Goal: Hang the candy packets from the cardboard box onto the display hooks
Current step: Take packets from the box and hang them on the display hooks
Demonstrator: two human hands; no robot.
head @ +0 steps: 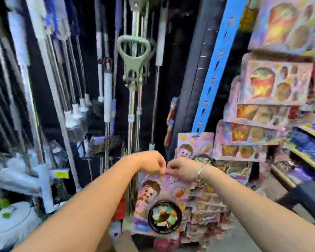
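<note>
Both hands meet a little below the middle of the view, toward six o'clock. The left hand has its fingers curled, thumb and forefinger pinching the top edge of a pink candy packet; the right hand, at three o'clock of the left and almost touching it, pinches the same edge with its fingertips and wears a silver bracelet on the wrist. The packet hangs from the two pinches toward six o'clock; its face shows a cartoon boy and a round black-rimmed window filled with coloured pieces. Whether its top sits on a hook cannot be told, since fingers and blur cover that spot.

At one o'clock of the hands a second cartoon-face packet hangs behind. From two to three o'clock of the view, overlapping rows of burger-and-fries packets hang beside a blue slotted upright that rises toward one o'clock. From nine to twelve o'clock stand mop poles; a pale green mop handle is at twelve; a yellow price tag lies at nine o'clock of the hands; a round white mop head sits at eight o'clock.
</note>
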